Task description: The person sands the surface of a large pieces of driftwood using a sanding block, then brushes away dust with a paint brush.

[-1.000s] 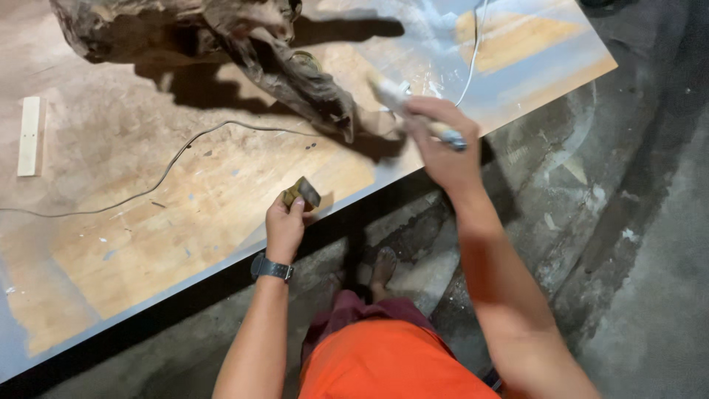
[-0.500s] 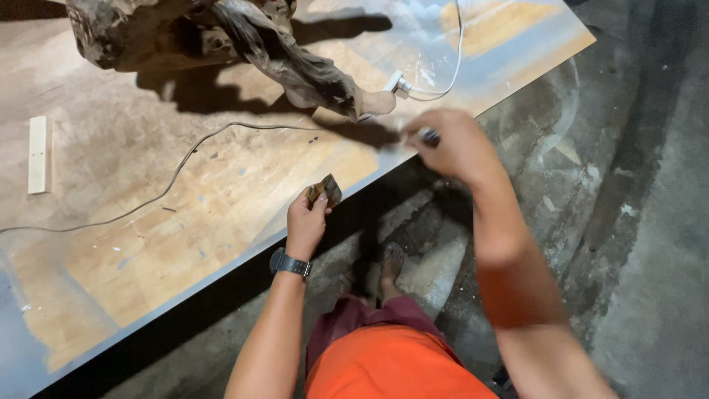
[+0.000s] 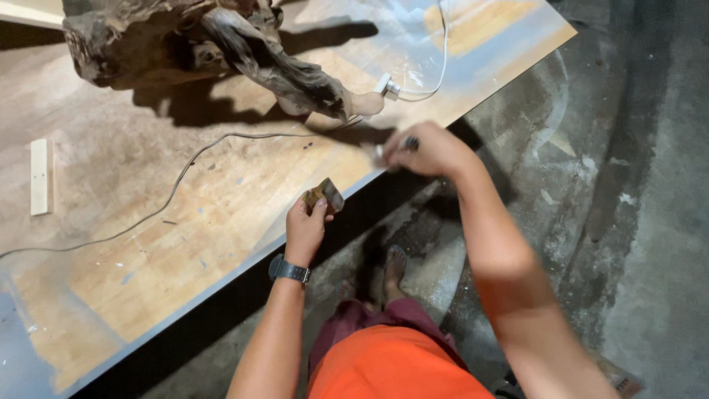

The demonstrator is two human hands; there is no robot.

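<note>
Gripping a small wood piece [image 3: 323,193], the left hand [image 3: 304,229] hovers at the near edge of the bench [image 3: 185,214], fingers closed on the piece's lower end. The right hand [image 3: 428,150] is closed around a blurred tool [image 3: 399,145] just over the same edge, nearer the right corner. A gnarled driftwood root [image 3: 214,44] rests toward the far edge. A thin grey cable [image 3: 177,177] crosses the surface. A white plug [image 3: 387,85] lies beside the root's tip. A pale wood strip [image 3: 39,177] lies near the left edge.
</note>
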